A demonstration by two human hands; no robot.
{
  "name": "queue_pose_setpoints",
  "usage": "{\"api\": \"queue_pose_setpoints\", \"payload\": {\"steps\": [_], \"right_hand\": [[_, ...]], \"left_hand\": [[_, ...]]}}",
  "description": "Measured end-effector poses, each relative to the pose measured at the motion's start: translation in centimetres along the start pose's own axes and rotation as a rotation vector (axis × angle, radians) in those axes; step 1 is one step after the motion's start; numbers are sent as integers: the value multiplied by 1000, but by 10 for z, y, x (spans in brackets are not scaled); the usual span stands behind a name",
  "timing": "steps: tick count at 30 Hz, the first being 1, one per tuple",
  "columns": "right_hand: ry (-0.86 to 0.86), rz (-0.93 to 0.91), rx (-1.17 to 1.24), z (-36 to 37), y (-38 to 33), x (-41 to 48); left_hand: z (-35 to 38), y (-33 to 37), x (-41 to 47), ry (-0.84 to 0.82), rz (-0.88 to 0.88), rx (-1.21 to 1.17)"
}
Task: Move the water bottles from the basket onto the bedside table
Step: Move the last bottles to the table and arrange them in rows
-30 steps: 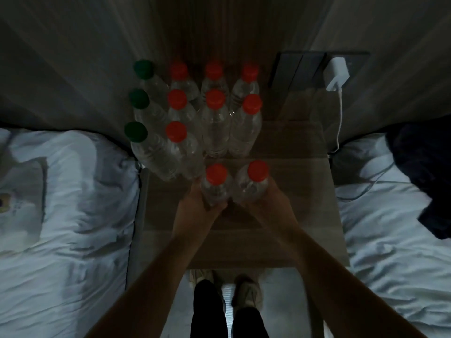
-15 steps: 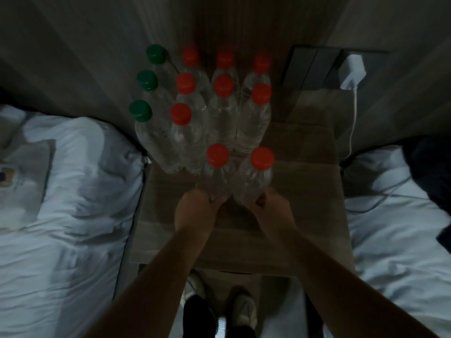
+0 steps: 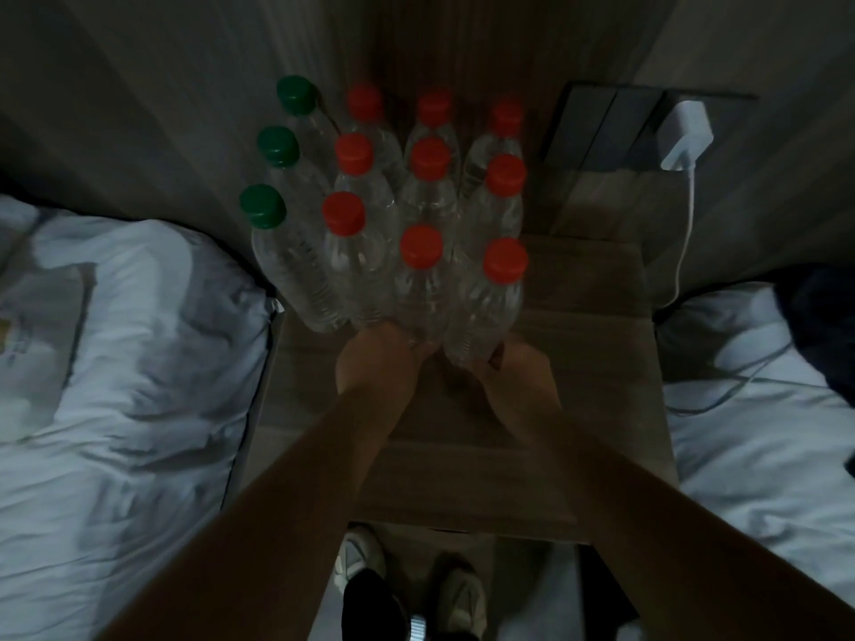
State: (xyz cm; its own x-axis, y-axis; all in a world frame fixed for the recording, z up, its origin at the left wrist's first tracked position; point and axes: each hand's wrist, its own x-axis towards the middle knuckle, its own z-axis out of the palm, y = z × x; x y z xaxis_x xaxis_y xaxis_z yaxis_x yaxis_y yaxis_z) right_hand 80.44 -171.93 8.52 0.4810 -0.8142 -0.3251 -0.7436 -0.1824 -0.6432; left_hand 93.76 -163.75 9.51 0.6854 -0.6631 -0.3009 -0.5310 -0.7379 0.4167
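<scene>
Right, the left bottle [image 3: 416,293] and the right bottle [image 3: 481,316], both red-capped, stand side by side at the front of the pack on the tabletop [image 3: 578,363], close together and roughly upright. The left hand [image 3: 374,358] is down at the foot of the left bottle, its grip curled round the base. The right hand [image 3: 513,377] is low on the right bottle too, with its grip wrapped round the bottom and the thumb showing on the near side. I cannot tell whether either base sits flat on the wood, because the hands cover them. Both forearms reach in over the near edge.

Just behind the pair, the rest crowd the back left of the tabletop in tight rows, touching or nearly so. There are seven more red-capped bottles [image 3: 365,192] in three columns, and down the left flank a column of three green-capped bottles [image 3: 296,275]. All are clear plastic and all are standing.

Over on the wall to the right, a white charger [image 3: 684,136] sits in a dark panel [image 3: 601,127], and its cable [image 3: 684,233] drops toward the right bed [image 3: 763,455]. A dark cloth [image 3: 823,326] lies at the far corner of that bed. The left bed [image 3: 115,386] shows rumpled white sheets pressed up beside the tabletop. Under the near edge, two shoes [image 3: 361,557] stand on the floor.
</scene>
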Motion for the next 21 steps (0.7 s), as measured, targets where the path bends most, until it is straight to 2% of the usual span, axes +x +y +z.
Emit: {"api": "queue_pose_setpoints", "payload": {"steps": [11, 18, 21], "right_hand": [[-27, -42, -47, -7, -12, 21], [-16, 12, -87, -2, -10, 28], [0, 22, -48, 3, -7, 30]], "left_hand": [[1, 12, 20, -39, 6, 208], [5, 12, 25, -47, 9, 202], [6, 5, 24, -67, 49, 96]]}}
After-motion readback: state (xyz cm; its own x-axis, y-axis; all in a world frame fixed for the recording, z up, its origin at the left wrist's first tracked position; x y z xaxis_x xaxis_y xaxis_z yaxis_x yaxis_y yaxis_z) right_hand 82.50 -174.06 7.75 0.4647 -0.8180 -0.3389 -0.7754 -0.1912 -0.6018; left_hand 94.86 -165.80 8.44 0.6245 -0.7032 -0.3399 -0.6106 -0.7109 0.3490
